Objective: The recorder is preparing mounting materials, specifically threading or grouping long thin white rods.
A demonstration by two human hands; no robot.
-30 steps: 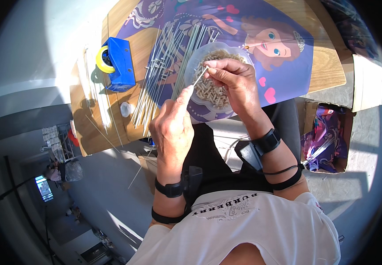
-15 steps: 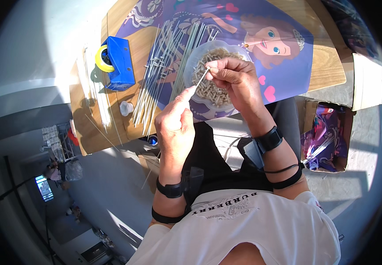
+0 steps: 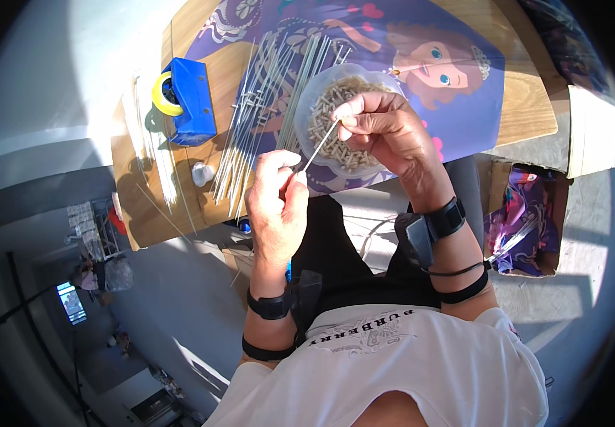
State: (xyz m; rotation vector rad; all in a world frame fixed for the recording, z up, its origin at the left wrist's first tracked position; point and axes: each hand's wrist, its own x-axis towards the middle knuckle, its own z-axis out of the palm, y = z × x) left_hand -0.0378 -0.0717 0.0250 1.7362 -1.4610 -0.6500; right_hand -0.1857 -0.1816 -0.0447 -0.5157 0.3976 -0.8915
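A thin white stick [image 3: 321,146] slants between my two hands over the near rim of a clear plastic bowl [image 3: 305,92]. My right hand [image 3: 391,135] pinches its upper end with thumb and index finger; whether a small piece sits on that tip is hidden. At the lower end, my left hand [image 3: 276,210] holds the stick by thumb and bent fingers. Many small beige cylindrical pieces [image 3: 346,153] fill the bowl. Left of it, several white sticks [image 3: 240,153] lie in a loose bundle, some with small pieces on them.
A blue tape dispenser [image 3: 197,107] with a yellow roll stands on the wooden table [image 3: 528,117], near a small white lump [image 3: 202,174]. More sticks [image 3: 167,174] lie at the left edge. A purple printed sheet [image 3: 464,117] covers the middle. An open cardboard box [image 3: 496,188] stands at right.
My left index finger, stretched along the stick before, is now bent back, and the left hand sits slightly lower. More of the stick shows. My right hand has turned slightly, still pinching its end.
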